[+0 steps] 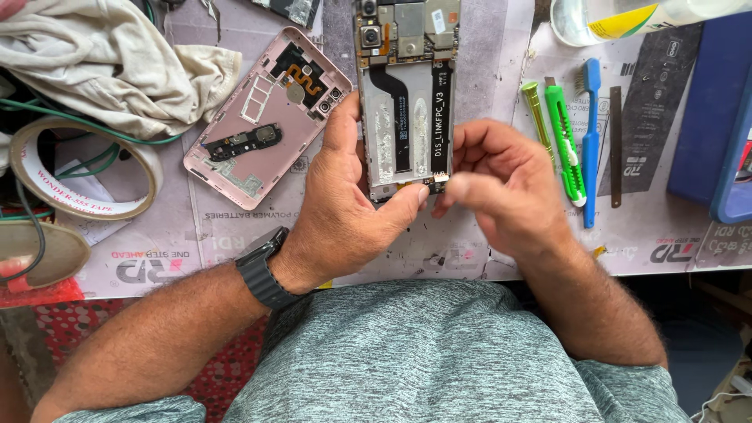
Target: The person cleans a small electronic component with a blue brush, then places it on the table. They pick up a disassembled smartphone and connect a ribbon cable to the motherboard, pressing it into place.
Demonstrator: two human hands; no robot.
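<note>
left hand (345, 207) bracing opened phone (407, 110), right hand (501, 184) fingers pinching its lower edge

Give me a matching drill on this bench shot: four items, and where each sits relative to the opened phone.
Items:
1. pink back cover
2. green utility knife
3. tape roll
4. clear bottle

Places:
A. top right corner
B. far left edge
C. right of the opened phone, among the tools
D. just left of the opened phone

Pairs: 1-D, 2-C, 3-B, 4-A
</note>
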